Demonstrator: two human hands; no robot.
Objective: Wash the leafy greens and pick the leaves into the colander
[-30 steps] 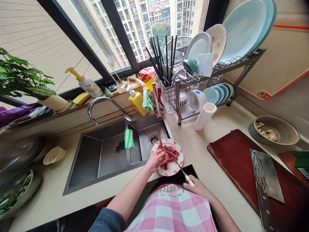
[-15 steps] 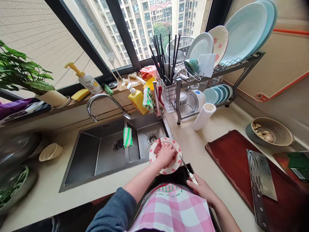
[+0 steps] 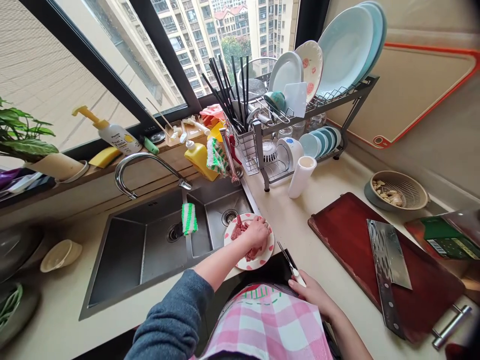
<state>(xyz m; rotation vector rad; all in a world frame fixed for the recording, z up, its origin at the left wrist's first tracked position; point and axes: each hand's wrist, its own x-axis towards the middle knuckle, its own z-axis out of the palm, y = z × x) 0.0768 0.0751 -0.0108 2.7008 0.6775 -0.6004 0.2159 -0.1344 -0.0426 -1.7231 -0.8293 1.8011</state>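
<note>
The left hand (image 3: pixel 258 234), nearer, covers the raw red meat strips (image 3: pixel 240 228) on the round white pink-spotted plate (image 3: pixel 229 245), finger closure indeterminable; the right hand (image 3: pixel 312 291) grips white-handled metal scissors (image 3: pixel 297 274), blades angled forward-left beside the plate.

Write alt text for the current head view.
The left hand partly covers raw meat on a spotted plate near the sink; the right hand holds what look like white-handled scissors. A cleaver lies on a board at right.

Daylight enters through a dark-framed window (image 3: pixel 164 52) above a pale counter (image 3: pixel 287 220).
</note>
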